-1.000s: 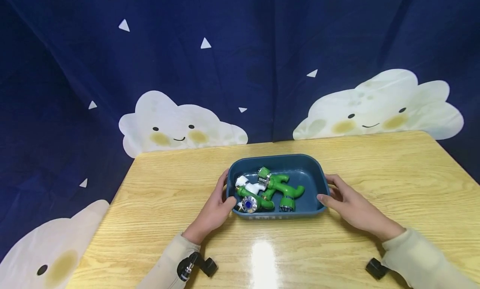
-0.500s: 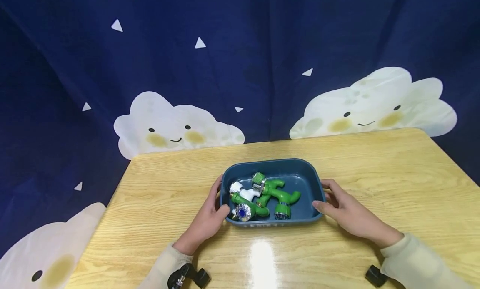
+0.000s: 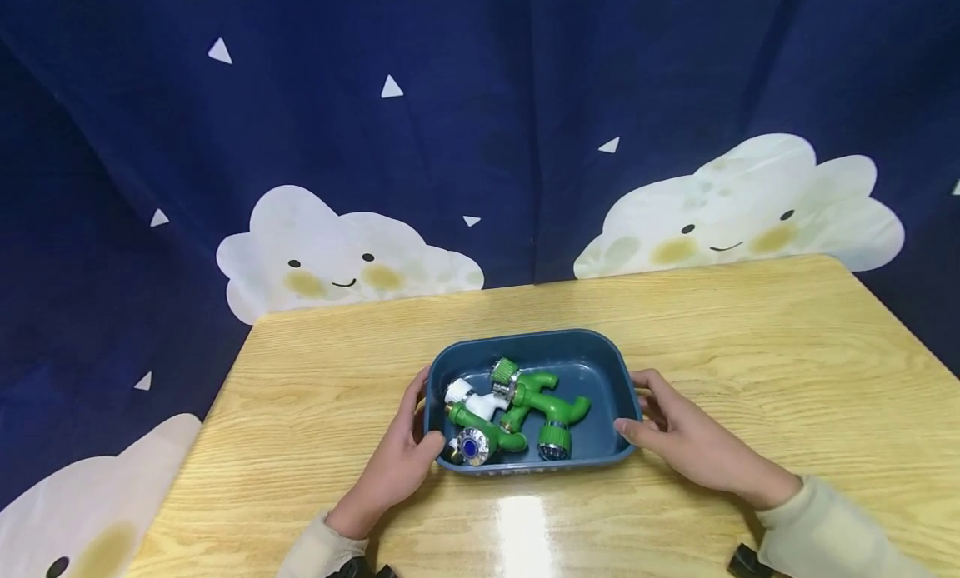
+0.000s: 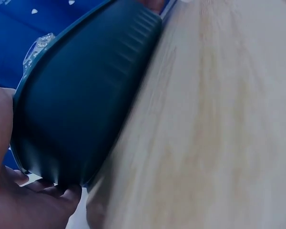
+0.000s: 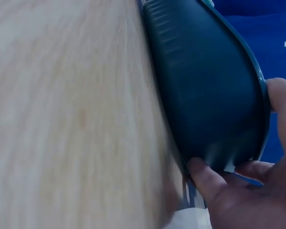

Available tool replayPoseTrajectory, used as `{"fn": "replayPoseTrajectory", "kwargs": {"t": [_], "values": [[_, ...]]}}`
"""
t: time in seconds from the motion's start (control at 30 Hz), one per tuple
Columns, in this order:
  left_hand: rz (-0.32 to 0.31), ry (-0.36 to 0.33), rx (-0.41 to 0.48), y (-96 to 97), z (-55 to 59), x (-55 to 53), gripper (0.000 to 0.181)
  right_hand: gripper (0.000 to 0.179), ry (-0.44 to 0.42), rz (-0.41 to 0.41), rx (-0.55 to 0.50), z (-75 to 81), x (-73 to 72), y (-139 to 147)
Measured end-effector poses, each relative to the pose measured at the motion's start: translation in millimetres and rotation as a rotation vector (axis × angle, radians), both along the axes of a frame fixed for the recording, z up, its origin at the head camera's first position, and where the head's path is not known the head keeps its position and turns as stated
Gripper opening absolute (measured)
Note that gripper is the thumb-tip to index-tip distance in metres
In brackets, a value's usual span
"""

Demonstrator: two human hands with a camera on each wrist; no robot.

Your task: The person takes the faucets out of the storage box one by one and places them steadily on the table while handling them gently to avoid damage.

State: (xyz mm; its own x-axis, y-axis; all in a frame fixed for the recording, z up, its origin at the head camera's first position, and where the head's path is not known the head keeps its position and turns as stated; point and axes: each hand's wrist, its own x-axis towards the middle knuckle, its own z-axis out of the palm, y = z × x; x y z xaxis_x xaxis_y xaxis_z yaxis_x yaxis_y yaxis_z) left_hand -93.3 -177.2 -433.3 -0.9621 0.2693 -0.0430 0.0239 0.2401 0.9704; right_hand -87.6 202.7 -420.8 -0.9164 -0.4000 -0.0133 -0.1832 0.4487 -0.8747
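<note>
A dark teal plastic bin is held between both hands over the middle of the table. My left hand grips its left end, thumb on the near rim and fingers against the outer wall. At the other end my right hand grips the bin the same way, thumb over the rim. Several green valves or taps lie inside, among them a green one with a ribbed knob and another with a chrome, blue-centred handle. A white one lies partly under them. Both wrist views show the bin's outer wall close to the tabletop.
The light wood table spreads around the bin on all sides. Behind it hangs a dark blue curtain printed with white clouds and triangles. Black wrist-camera parts sit below the sleeves.
The bin, held in both hands, has moved toward the person and somewhat to the left. The head view has shifted slightly. The valves stay in about the same arrangement inside.
</note>
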Motion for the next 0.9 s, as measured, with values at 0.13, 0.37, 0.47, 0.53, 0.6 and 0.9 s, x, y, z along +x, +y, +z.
{"fn": "replayPoseTrajectory", "kwargs": {"t": [0.13,0.37,0.47,0.53,0.6,0.9], "values": [[0.015,0.029,0.001,-3.0,-0.3,2.3,0.087,0.048,0.015,0.001,0.007,2.5,3.3,-2.6],[0.055,0.105,-0.033,-10.0,-5.2,7.8,0.087,0.046,0.038,0.026,-0.008,5.1,10.6,-8.5],[0.050,0.128,-0.022,-12.5,-7.4,8.3,0.086,0.046,0.057,0.028,-0.012,4.8,13.2,-11.3],[0.045,0.134,-0.007,-13.5,-8.0,8.1,0.086,0.045,0.070,0.025,-0.007,4.6,14.3,-12.6],[0.038,0.136,0.004,-13.9,-8.1,7.6,0.085,0.045,0.065,0.014,-0.005,4.5,14.8,-13.9],[0.057,0.106,0.004,-14.6,-6.3,8.1,0.081,0.045,0.098,0.024,-0.023,3.6,17.8,-18.9]]}}
